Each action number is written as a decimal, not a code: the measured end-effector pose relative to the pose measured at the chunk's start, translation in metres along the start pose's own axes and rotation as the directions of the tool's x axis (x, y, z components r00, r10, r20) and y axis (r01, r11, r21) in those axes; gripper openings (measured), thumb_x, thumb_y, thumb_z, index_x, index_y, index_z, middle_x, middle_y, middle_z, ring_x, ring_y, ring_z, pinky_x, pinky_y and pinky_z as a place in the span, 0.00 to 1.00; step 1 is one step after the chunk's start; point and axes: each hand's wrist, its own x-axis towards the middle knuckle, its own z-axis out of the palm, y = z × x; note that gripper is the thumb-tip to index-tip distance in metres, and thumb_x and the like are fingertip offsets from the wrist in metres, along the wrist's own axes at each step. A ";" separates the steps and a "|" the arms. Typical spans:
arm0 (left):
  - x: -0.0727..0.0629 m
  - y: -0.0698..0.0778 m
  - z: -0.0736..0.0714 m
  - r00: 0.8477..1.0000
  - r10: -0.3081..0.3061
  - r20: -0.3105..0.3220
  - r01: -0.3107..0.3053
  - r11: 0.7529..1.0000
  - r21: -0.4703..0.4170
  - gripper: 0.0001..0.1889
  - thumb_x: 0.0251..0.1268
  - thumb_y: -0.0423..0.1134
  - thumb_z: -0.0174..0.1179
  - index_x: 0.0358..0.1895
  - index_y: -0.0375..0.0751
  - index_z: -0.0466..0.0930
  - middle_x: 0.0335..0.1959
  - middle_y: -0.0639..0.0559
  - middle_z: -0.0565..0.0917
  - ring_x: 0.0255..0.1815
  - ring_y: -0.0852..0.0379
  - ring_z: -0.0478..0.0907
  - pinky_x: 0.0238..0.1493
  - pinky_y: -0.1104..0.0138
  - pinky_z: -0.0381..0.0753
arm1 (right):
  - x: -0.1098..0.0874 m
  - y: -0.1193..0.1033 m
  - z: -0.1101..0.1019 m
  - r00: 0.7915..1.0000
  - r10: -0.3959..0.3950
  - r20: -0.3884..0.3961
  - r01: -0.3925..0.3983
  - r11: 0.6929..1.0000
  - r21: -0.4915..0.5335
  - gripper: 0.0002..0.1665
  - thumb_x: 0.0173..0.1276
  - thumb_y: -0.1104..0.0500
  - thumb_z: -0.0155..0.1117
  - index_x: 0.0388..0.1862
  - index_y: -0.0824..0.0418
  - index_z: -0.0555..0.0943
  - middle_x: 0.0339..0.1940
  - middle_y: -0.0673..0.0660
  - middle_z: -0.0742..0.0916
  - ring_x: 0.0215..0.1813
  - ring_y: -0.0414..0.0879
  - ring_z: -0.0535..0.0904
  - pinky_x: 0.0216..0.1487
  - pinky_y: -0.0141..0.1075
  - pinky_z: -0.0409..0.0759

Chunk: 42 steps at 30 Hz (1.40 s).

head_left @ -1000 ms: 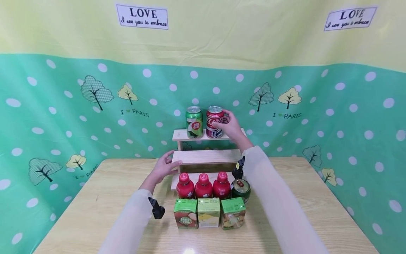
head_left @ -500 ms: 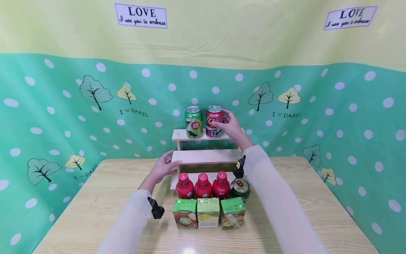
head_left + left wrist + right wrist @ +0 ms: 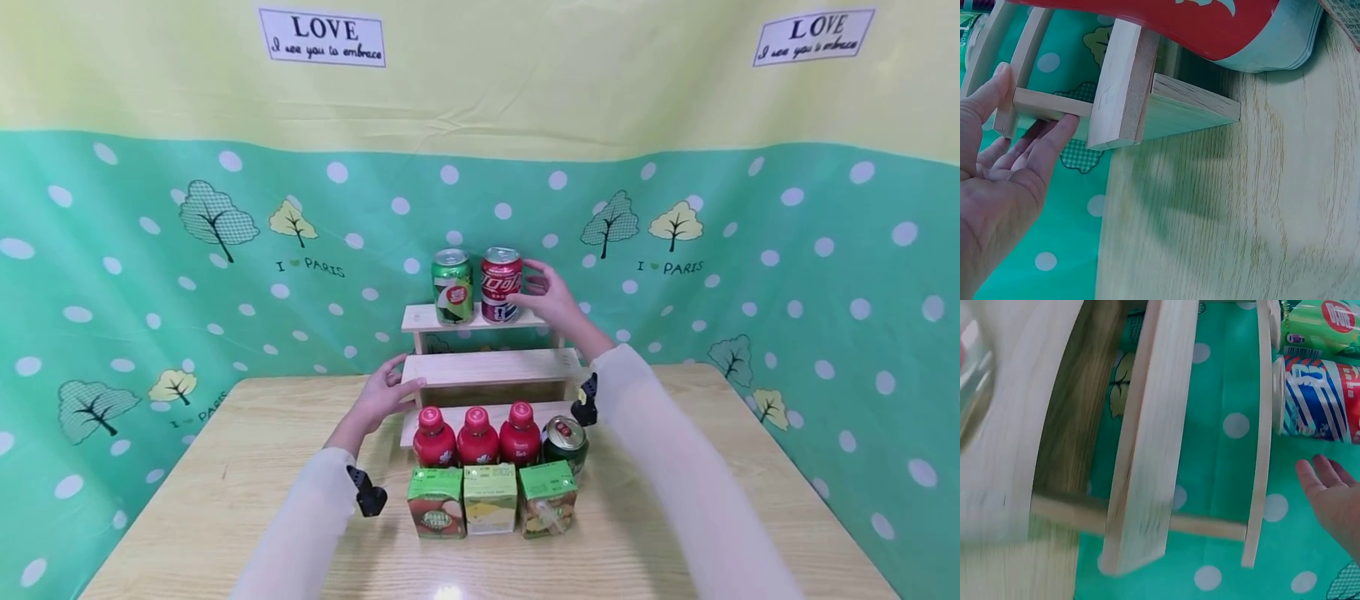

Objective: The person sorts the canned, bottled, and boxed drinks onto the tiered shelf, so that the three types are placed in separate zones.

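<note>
Hovering just right of a red can on the top shelf: one right hand, fingers loosely extended, holding nothing (the right wrist view shows a gap). Gripping the wooden rack at its middle shelf's left end: one left hand, thumb against the board. Left of the red can: one green can, upright. Before the bottom shelf: three capped red bottles; one dark green can. Front row: three cartons. Contents: hidden. Bench stretches both sides; its rear edge meets a dotted backdrop.
</note>
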 end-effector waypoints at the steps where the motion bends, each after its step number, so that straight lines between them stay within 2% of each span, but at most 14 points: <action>1: 0.000 0.000 0.000 1.000 0.002 0.002 -0.002 1.000 0.000 0.42 0.63 0.41 0.61 0.74 0.46 0.45 0.71 0.29 0.55 0.65 0.33 0.65 0.55 0.53 0.80 | -0.003 0.000 -0.003 1.000 -0.010 -0.003 0.010 1.000 -0.017 0.45 0.59 0.56 0.69 0.71 0.49 0.58 0.71 0.60 0.67 0.71 0.56 0.64 0.69 0.50 0.69; 7: -0.001 0.002 0.000 1.000 0.004 0.002 -0.004 1.000 -0.004 0.41 0.63 0.40 0.61 0.74 0.46 0.45 0.72 0.29 0.53 0.66 0.33 0.65 0.55 0.53 0.80 | -0.017 0.002 -0.019 0.999 -0.052 0.004 0.052 0.996 -0.078 0.40 0.61 0.57 0.67 0.70 0.54 0.61 0.70 0.62 0.69 0.70 0.57 0.66 0.69 0.50 0.69; 13: -0.003 0.000 -0.001 1.000 0.002 -0.003 -0.002 1.000 0.008 0.42 0.63 0.41 0.61 0.75 0.46 0.44 0.73 0.29 0.49 0.67 0.33 0.63 0.55 0.53 0.80 | -0.029 0.005 -0.027 0.996 -0.051 0.076 0.063 0.986 -0.157 0.38 0.63 0.52 0.65 0.69 0.56 0.62 0.69 0.64 0.70 0.69 0.58 0.66 0.68 0.52 0.69; 19: -0.004 -0.002 -0.002 1.000 0.004 0.007 -0.004 1.000 0.007 0.42 0.63 0.40 0.60 0.75 0.46 0.44 0.72 0.29 0.50 0.67 0.33 0.64 0.55 0.52 0.80 | -0.044 0.009 -0.032 0.989 -0.058 0.136 0.081 0.981 -0.174 0.35 0.65 0.55 0.63 0.69 0.58 0.63 0.66 0.65 0.72 0.67 0.58 0.68 0.67 0.52 0.70; 24: -0.002 -0.001 -0.001 1.000 0.016 0.011 -0.016 1.000 0.003 0.42 0.63 0.42 0.61 0.74 0.46 0.45 0.72 0.29 0.52 0.66 0.33 0.64 0.55 0.51 0.79 | -0.059 0.010 -0.042 0.986 -0.051 0.157 0.084 0.973 -0.217 0.34 0.63 0.48 0.64 0.66 0.57 0.67 0.61 0.64 0.76 0.62 0.55 0.73 0.64 0.50 0.74; 29: -0.002 -0.001 -0.001 1.000 0.010 0.016 -0.011 1.000 0.004 0.42 0.63 0.41 0.61 0.74 0.46 0.44 0.72 0.29 0.52 0.66 0.33 0.64 0.56 0.52 0.79 | -0.079 0.016 -0.054 0.972 -0.060 0.227 0.123 0.954 -0.274 0.33 0.61 0.46 0.65 0.63 0.56 0.70 0.57 0.61 0.80 0.58 0.53 0.76 0.61 0.47 0.77; 35: -0.003 -0.001 0.000 1.000 0.016 0.020 -0.016 1.000 0.015 0.42 0.63 0.42 0.61 0.75 0.45 0.44 0.72 0.29 0.53 0.66 0.33 0.64 0.56 0.52 0.79 | -0.107 0.028 -0.063 0.959 -0.032 0.280 0.125 0.939 -0.320 0.32 0.61 0.47 0.66 0.61 0.57 0.71 0.56 0.59 0.80 0.58 0.53 0.76 0.59 0.45 0.79; 42: -0.002 0.000 0.000 1.000 0.014 0.021 -0.014 1.000 0.018 0.42 0.64 0.41 0.60 0.75 0.45 0.43 0.71 0.29 0.53 0.66 0.33 0.64 0.56 0.52 0.79 | -0.133 0.040 -0.069 0.934 -0.019 0.356 0.143 0.934 -0.327 0.30 0.60 0.52 0.68 0.59 0.60 0.73 0.56 0.59 0.81 0.58 0.56 0.76 0.59 0.45 0.79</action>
